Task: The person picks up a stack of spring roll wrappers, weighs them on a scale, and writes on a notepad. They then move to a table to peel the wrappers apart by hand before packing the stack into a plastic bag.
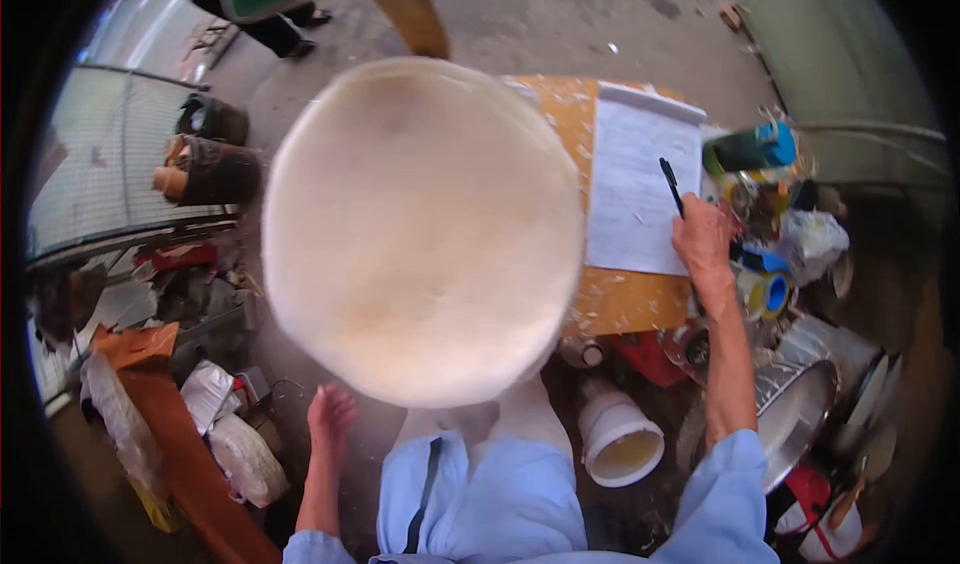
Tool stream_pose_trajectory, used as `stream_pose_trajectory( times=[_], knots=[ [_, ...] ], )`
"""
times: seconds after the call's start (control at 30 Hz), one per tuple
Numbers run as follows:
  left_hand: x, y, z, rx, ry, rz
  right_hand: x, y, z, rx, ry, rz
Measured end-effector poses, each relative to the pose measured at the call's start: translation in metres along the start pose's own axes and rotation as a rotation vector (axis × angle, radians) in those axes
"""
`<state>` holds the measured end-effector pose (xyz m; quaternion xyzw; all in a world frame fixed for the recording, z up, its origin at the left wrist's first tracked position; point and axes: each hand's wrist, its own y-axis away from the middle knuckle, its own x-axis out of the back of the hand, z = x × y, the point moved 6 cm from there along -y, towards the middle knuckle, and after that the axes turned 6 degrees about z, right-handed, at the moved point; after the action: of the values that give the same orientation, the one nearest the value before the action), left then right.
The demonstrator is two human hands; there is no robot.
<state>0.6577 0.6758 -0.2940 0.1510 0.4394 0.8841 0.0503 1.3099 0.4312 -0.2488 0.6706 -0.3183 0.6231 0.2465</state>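
A large round pale disc (425, 234) fills the middle of the view, its edges blurred. My right hand (706, 249) is closed around a dark pen (671, 184) over the right edge of a white sheet of paper (640, 189). The paper lies on an orange-brown board (630, 304) dotted with white scraps. Low on the left, my left hand (331, 410) is just below the disc's lower left edge, with its fingers partly curled and nothing seen in it. Whether it touches the disc cannot be made out.
Right of the board are a teal bottle (745, 150), a blue tape roll (773, 292) and a metal basin (800, 404). A white bucket (622, 444) stands near my legs. Dark buckets (210, 171) and an orange-brown plank (175, 434) are left. Another person's legs (275, 36) show upper left.
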Motion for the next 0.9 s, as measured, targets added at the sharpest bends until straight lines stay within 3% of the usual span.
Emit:
stream_pose_trajectory(
  times=[0.03, 0.1, 0.17, 0.27, 0.33, 0.37, 0.47, 0.53, 0.63, 0.7, 0.8, 0.9],
  knots=[
    [-0.019, -0.004, 0.031, -0.016, 0.107, -0.061, 0.009, -0.005, -0.007, 0.009, 0.028, 0.010],
    [-0.045, -0.019, 0.080, -0.115, 0.280, -0.177, 0.051, -0.010, -0.039, 0.087, -0.030, 0.286],
    [-0.075, -0.021, 0.126, -0.160, 0.349, -0.306, 0.057, -0.007, -0.070, -0.309, -0.376, 0.040],
    [-0.110, -0.031, 0.163, -0.146, 0.398, -0.570, 0.019, 0.026, -0.135, -0.660, -1.331, -0.373],
    [-0.128, -0.037, 0.170, -0.134, 0.413, -0.563, 0.007, 0.027, -0.174, -0.494, -1.479, -0.490],
    [-0.137, -0.043, 0.180, -0.136, 0.422, -0.570, -0.001, 0.031, -0.180, -0.554, -1.537, -0.511],
    [-0.141, -0.053, 0.181, -0.007, 0.523, -0.699, -0.014, 0.036, -0.180, -0.685, -1.564, -0.513],
    [-0.148, -0.058, 0.183, -0.030, 0.561, -0.731, -0.015, 0.040, -0.181, -0.794, -1.608, -0.536],
    [-0.155, -0.056, 0.192, -0.055, 0.602, -0.789, 0.004, 0.039, -0.185, -0.785, -1.513, -0.452],
    [-0.152, -0.048, 0.193, -0.013, 0.635, -0.855, 0.027, 0.037, -0.190, -0.692, -1.405, -0.406],
    [-0.137, -0.030, 0.193, -0.038, 0.555, -0.758, 0.056, 0.046, -0.202, -0.568, -1.363, -0.313],
    [-0.130, -0.007, 0.202, -0.298, 0.218, -0.730, 0.083, 0.054, -0.219, -0.473, -1.412, -0.263]
  ],
)
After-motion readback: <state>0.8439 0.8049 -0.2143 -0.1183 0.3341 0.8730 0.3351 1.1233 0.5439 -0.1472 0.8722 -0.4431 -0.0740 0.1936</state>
